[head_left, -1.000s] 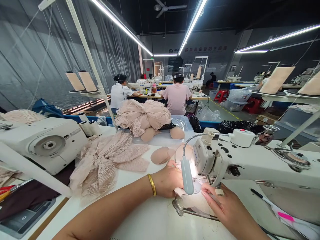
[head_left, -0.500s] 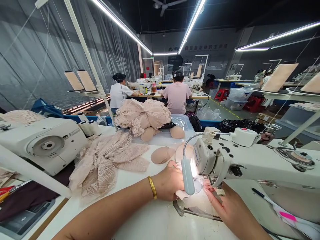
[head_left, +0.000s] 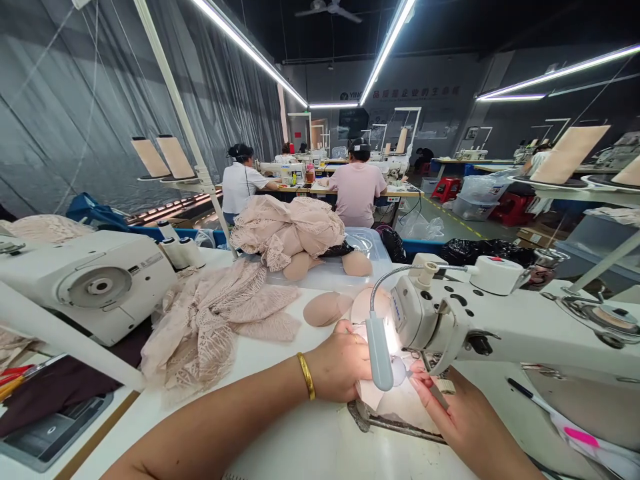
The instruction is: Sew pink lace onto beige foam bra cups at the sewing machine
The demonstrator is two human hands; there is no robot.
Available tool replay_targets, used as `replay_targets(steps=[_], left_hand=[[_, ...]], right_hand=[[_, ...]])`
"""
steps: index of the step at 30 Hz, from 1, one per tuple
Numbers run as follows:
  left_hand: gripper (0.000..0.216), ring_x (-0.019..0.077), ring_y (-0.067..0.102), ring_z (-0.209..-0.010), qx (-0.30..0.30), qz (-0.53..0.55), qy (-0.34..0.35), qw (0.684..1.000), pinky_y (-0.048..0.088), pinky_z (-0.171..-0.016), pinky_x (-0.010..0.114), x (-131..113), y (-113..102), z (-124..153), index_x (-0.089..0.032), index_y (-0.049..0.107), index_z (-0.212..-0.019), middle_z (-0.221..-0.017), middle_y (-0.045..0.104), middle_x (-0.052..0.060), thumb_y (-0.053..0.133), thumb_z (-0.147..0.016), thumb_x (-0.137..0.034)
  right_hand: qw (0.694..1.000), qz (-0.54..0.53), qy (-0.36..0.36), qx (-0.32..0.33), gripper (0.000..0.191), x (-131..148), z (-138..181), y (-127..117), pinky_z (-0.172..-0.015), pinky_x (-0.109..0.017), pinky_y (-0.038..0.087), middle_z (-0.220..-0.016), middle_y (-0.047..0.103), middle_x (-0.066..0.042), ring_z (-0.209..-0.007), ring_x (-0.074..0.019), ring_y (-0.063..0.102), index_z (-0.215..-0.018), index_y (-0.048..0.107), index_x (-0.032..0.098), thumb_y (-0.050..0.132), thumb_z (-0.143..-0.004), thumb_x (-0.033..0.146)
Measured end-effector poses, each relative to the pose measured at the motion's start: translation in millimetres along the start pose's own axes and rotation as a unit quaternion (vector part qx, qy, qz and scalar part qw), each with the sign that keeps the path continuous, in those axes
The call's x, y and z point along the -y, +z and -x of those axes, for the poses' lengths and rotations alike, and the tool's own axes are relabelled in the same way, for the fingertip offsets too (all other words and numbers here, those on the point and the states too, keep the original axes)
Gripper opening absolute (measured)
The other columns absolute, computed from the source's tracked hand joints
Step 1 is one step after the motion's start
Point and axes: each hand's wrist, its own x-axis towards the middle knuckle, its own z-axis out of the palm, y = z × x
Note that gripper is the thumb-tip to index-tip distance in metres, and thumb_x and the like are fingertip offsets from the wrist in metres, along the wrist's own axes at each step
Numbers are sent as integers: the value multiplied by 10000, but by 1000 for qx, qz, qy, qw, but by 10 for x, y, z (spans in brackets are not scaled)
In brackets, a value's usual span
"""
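My left hand (head_left: pixel 340 363), with a gold bangle on the wrist, is curled and pinches the edge of a pale beige fabric piece (head_left: pixel 395 407) lying under the head of the white sewing machine (head_left: pixel 500 320). My right hand (head_left: pixel 457 417) lies on the same fabric piece from the right, fingers stretched toward the needle. A small grey gooseneck lamp (head_left: pixel 379 353) shines on the fabric and hides the needle area and part of my fingers.
Beige lace pieces (head_left: pixel 215 320) and foam cups (head_left: pixel 325 308) lie on the white table behind my left hand. A second white machine (head_left: pixel 85 283) stands at the left with thread cones (head_left: pixel 180 252). A clear bin (head_left: pixel 350 263) holds more lace. Two people (head_left: pixel 300 183) sit with their backs to me.
The fabric piece has shifted slightly toward me under the machine head, and my right hand has slid a little to the right and closer. My left hand stays in place.
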Motion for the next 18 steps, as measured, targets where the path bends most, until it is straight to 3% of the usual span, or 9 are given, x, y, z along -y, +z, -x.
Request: replay_targets(steps=[5, 9, 14, 18], left_hand=[[60, 215, 561, -836, -8, -35, 1, 999, 250, -849, 441, -26, 45, 33, -200, 576, -801, -876, 673, 12, 606, -849, -222], [78, 229, 552, -820, -16, -62, 17, 998, 258, -866, 490, -65, 75, 68, -201, 588, -813, -885, 676, 26, 585, -880, -240], [140, 211, 537, -759, -35, -70, 40, 996, 273, -856, 499, -164, 63, 114, -194, 566, -783, -816, 648, 8, 583, -914, -241], [170, 198, 536, -747, -34, -46, 57, 997, 287, -845, 481, -250, 51, 141, -190, 546, -751, -801, 635, -14, 616, -895, -248]], right_hand=[[1000, 8, 2, -1, 455, -10, 26, 27, -592, -351, 557, -942, 709, -81, -820, -269, 721, -761, 614, 273, 370, -1068, 506], [998, 5, -56, 20, 399, -9, 3, -28, -627, -332, 557, -925, 710, -65, -775, -240, 704, -902, 683, 287, 369, -1079, 457], [980, -13, -148, 131, 292, 73, -43, -134, -661, -298, 542, -798, 649, -5, -704, -196, 638, -969, 660, 309, 394, -1080, 361], [965, -43, -193, 174, 273, 173, -71, -175, -668, -286, 525, -816, 647, -13, -712, -186, 631, -936, 677, 301, 440, -1068, 332]])
